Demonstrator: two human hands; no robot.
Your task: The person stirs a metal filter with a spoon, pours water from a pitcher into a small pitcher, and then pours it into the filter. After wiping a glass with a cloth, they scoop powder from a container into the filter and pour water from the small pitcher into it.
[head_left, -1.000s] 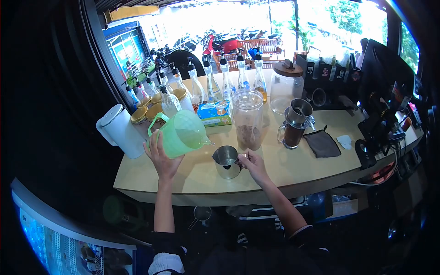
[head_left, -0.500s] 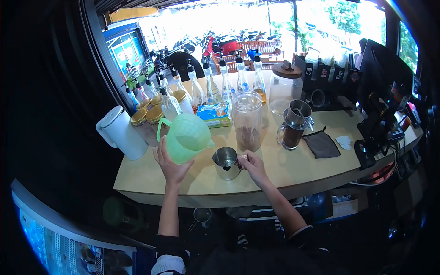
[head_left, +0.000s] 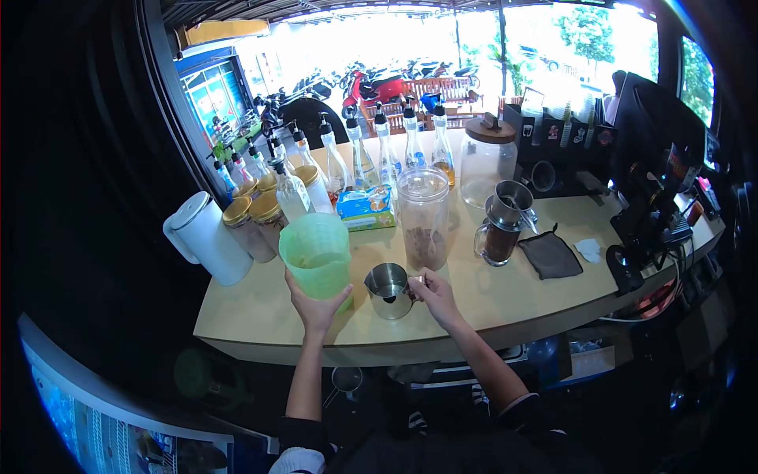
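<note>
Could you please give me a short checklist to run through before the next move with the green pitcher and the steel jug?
1. Left hand has a firm hold on the pitcher: ok, the fingers wrap its lower part.
2. Pitcher upright: ok, its rim sits level.
3. Right hand on the jug: ok, the fingers are at its handle.
4. Jug standing flat on the counter: ok.
5. How full the jug is: cannot tell, its inside looks dark.
6. Room around the jug: not ok, the clear jar stands close behind it, so any move there looks tight.
</note>
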